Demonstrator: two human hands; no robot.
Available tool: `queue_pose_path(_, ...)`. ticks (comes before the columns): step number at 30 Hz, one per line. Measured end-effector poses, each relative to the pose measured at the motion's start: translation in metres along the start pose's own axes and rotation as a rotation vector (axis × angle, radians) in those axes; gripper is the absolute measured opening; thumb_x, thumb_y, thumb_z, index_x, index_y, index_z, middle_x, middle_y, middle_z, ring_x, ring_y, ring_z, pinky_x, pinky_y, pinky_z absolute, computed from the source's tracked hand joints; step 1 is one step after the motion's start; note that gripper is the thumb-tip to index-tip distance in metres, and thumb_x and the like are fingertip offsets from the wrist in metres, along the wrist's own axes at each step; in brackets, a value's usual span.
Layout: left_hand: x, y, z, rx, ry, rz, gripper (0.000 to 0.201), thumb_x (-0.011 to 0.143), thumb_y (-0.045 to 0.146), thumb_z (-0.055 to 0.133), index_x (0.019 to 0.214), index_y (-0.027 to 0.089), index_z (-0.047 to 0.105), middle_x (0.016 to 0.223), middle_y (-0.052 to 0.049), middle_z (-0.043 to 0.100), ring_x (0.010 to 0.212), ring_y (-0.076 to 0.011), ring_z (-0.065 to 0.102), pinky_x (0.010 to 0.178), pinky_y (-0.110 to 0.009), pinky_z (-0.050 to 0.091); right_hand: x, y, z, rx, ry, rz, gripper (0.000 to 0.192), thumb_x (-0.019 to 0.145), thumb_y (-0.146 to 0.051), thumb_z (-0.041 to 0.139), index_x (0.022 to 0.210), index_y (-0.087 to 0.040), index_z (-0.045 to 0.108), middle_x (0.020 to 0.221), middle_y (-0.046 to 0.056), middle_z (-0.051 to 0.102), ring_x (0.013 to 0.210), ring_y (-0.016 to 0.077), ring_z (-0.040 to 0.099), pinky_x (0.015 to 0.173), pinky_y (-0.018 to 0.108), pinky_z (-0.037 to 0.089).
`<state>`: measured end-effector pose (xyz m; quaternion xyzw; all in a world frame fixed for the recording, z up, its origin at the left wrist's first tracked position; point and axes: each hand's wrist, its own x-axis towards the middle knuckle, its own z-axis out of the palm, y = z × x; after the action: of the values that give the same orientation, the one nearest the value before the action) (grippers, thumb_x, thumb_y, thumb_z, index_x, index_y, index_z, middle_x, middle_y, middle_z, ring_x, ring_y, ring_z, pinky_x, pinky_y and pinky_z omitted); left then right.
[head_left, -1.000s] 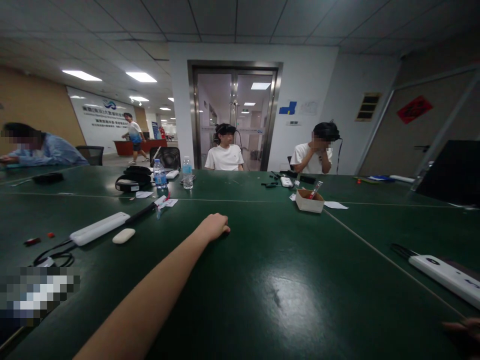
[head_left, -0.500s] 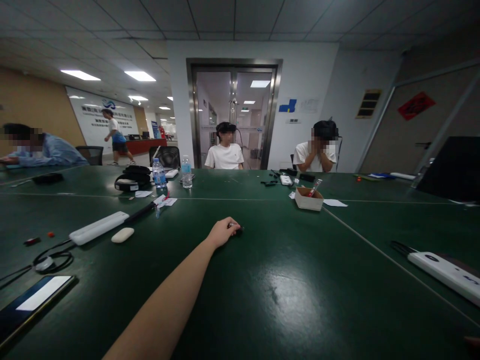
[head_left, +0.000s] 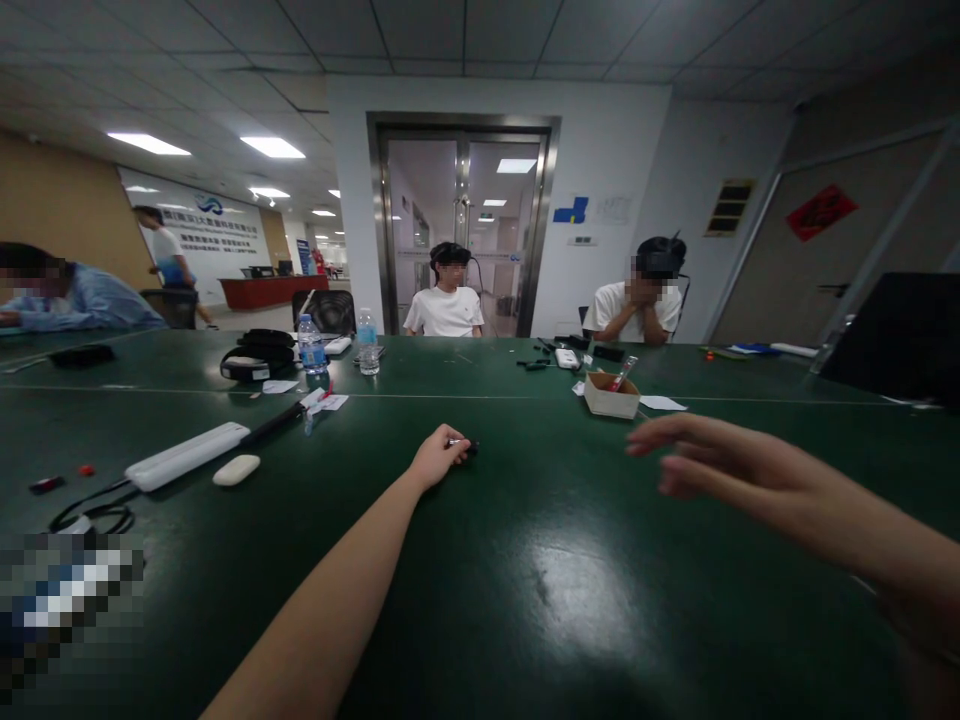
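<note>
My left hand [head_left: 439, 460] rests on the green table [head_left: 480, 600], its fingers closed round a small black object [head_left: 471, 449] with a shiny, metallic-looking part. Most of that object is covered by the fingers, and its kind cannot be made out. From the right, my right hand [head_left: 720, 460] reaches over the table, slightly blurred. Its thumb and fingers are apart with nothing between them. Just beyond its fingertips stands a small open cardboard box [head_left: 613, 402] with a clear and red item sticking out.
On the left lie a white power bank-like device [head_left: 187, 455], a white oval case [head_left: 237, 470] and cables. Two water bottles [head_left: 367, 345] stand behind, beside a black pouch [head_left: 257, 357]. Two people sit across the table; a dark screen [head_left: 900, 335] stands at right.
My right hand has come into view from the right edge, stretching over the table. My left hand keeps its hold on the small black object. A person at back left has walked further left.
</note>
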<state>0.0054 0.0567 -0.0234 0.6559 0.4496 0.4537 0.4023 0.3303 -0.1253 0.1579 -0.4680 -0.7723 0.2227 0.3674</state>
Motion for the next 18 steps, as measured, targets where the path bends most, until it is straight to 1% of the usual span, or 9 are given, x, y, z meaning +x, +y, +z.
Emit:
queue_pose_path(1, 0.001, 0.000, -0.001, -0.026, 0.001, -0.008, 0.025, 0.076, 0.035, 0.056, 0.088, 0.014, 0.050, 0.069, -0.003, 0.060, 0.058, -0.0103, 0.054, 0.054, -0.022, 0.041, 0.026, -0.005, 0.022, 0.071, -0.194, 0.010, 0.026, 0.077, -0.039, 0.059, 0.096, -0.020, 0.062, 0.093, 0.011, 0.061, 0.068, 0.0166, 0.061, 0.058, 0.027, 0.052)
queue_pose_path(2, 0.001, 0.001, -0.002, -0.051, 0.004, -0.015, 0.025, 0.077, 0.035, 0.056, 0.087, 0.014, 0.050, 0.069, -0.003, 0.060, 0.058, -0.0100, 0.054, 0.053, -0.021, 0.041, 0.052, -0.006, 0.046, 0.119, -0.321, 0.042, 0.027, 0.077, -0.039, 0.059, 0.097, -0.020, 0.061, 0.090, 0.009, 0.061, 0.064, 0.0160, 0.061, 0.054, 0.026, 0.051)
queue_pose_path(3, 0.002, 0.002, -0.003, -0.074, 0.010, -0.020, 0.025, 0.077, 0.035, 0.055, 0.087, 0.013, 0.050, 0.068, -0.003, 0.059, 0.057, -0.0096, 0.053, 0.052, -0.021, 0.041, 0.076, -0.001, 0.069, 0.134, -0.391, 0.099, 0.029, 0.075, -0.038, 0.062, 0.098, -0.020, 0.059, 0.085, 0.007, 0.062, 0.058, 0.0146, 0.061, 0.048, 0.024, 0.049)
queue_pose_path(5, 0.003, 0.004, -0.004, -0.117, 0.027, -0.020, 0.025, 0.078, 0.036, 0.054, 0.086, 0.013, 0.049, 0.066, -0.002, 0.058, 0.055, -0.0090, 0.052, 0.051, -0.020, 0.040, 0.116, 0.019, 0.115, 0.149, -0.414, 0.232, 0.040, 0.072, -0.035, 0.066, 0.106, -0.019, 0.053, 0.073, 0.004, 0.062, 0.046, 0.0124, 0.057, 0.038, 0.021, 0.044)
queue_pose_path(7, 0.003, 0.006, -0.005, -0.148, 0.048, -0.013, 0.027, 0.077, 0.038, 0.055, 0.085, 0.013, 0.049, 0.063, -0.001, 0.056, 0.054, -0.0088, 0.052, 0.050, -0.020, 0.040, 0.145, 0.044, 0.155, 0.230, -0.427, 0.379, 0.045, 0.076, -0.039, 0.063, 0.111, -0.018, 0.046, 0.061, 0.001, 0.061, 0.041, 0.0131, 0.056, 0.036, 0.021, 0.043)
queue_pose_path(9, 0.004, 0.005, -0.005, -0.164, 0.070, -0.004, 0.029, 0.076, 0.041, 0.055, 0.084, 0.014, 0.048, 0.062, 0.000, 0.055, 0.053, -0.0089, 0.052, 0.049, -0.020, 0.040, 0.163, 0.066, 0.189, 0.419, -0.462, 0.417, 0.042, 0.079, -0.042, 0.059, 0.111, -0.020, 0.043, 0.057, 0.000, 0.060, 0.042, 0.0139, 0.057, 0.037, 0.021, 0.045)
queue_pose_path(10, 0.005, 0.005, -0.006, -0.160, 0.088, -0.006, 0.030, 0.076, 0.043, 0.054, 0.083, 0.014, 0.047, 0.061, 0.000, 0.054, 0.051, -0.0087, 0.051, 0.048, -0.020, 0.039, 0.168, 0.073, 0.203, 0.497, -0.434, 0.411, 0.037, 0.081, -0.041, 0.057, 0.107, -0.019, 0.044, 0.053, -0.001, 0.059, 0.041, 0.0132, 0.056, 0.037, 0.021, 0.045)
queue_pose_path(14, 0.008, 0.001, -0.008, -0.078, 0.156, -0.036, 0.033, 0.077, 0.048, 0.049, 0.080, 0.016, 0.045, 0.055, 0.004, 0.048, 0.042, -0.0061, 0.041, 0.041, -0.018, 0.032, 0.171, 0.088, 0.239, 0.762, -0.253, 0.368, 0.017, 0.085, -0.030, 0.053, 0.093, -0.016, 0.049, 0.051, 0.000, 0.057, 0.041, 0.0100, 0.054, 0.037, 0.017, 0.044)
queue_pose_path(18, 0.011, 0.001, -0.007, -0.069, 0.153, -0.069, 0.030, 0.083, 0.044, 0.038, 0.080, 0.016, 0.047, 0.055, 0.005, 0.042, 0.042, -0.0051, 0.036, 0.040, -0.016, 0.028, 0.164, 0.093, 0.243, 0.916, -0.206, 0.321, 0.016, 0.082, -0.019, 0.057, 0.097, -0.016, 0.051, 0.057, 0.000, 0.058, 0.046, 0.0100, 0.056, 0.042, 0.019, 0.047)
